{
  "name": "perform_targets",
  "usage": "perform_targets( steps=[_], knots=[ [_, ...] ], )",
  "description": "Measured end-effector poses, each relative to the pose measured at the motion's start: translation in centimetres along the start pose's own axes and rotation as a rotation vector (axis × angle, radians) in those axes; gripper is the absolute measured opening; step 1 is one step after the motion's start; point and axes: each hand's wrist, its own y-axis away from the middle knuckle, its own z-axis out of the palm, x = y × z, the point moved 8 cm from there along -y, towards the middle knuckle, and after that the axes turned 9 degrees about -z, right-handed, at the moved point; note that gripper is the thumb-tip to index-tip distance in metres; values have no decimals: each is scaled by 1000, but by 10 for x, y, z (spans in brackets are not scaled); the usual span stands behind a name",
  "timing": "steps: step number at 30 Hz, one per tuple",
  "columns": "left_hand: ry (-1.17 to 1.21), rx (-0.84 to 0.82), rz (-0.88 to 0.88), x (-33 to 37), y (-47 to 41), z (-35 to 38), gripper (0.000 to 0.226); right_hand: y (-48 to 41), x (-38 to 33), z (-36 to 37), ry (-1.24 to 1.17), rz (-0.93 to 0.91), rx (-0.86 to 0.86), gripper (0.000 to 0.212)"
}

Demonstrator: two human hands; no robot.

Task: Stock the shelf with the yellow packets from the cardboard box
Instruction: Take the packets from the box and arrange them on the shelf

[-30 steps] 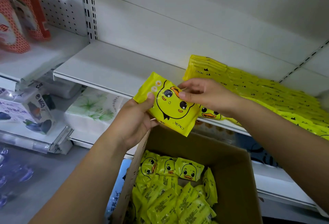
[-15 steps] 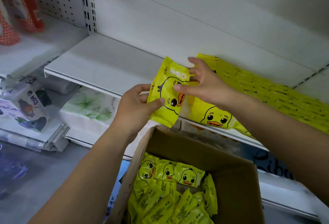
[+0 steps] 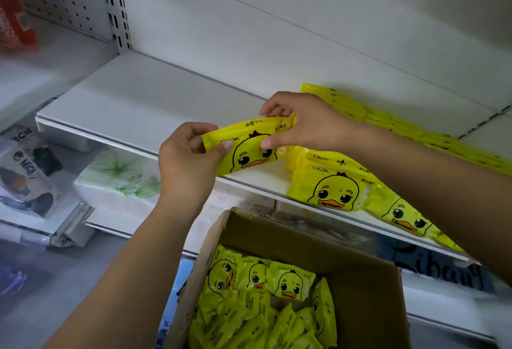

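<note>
A yellow duck packet (image 3: 249,149) is held with both hands just above the front edge of the white shelf (image 3: 144,99). My left hand (image 3: 188,163) pinches its left end. My right hand (image 3: 302,124) grips its right end, thumb on the front. To the right, more yellow packets (image 3: 332,188) stand in a row on the shelf, running toward the back. Below, the open cardboard box (image 3: 291,238) holds several loose yellow packets (image 3: 266,307).
The shelf's left half is bare white board. Tissue packs with green leaf print (image 3: 119,177) lie on the shelf below. Boxed goods (image 3: 27,171) sit lower left, and a red pack (image 3: 13,16) stands upper left beside a pegboard upright.
The packet has turned from upright to lying sideways, duck face toward me, and has moved onto the shelf edge left of the stocked row. Both hands have kept their hold.
</note>
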Motion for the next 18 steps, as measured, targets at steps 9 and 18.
perform_targets(
  steps=[9,18],
  knots=[
    [-412,97,209,2,-8,8,44,-54,7,-3,176,-46,-21,22],
    [-1062,19,205,-27,-23,26,66,-129,94,-41,263,114,254,36]
  ],
)
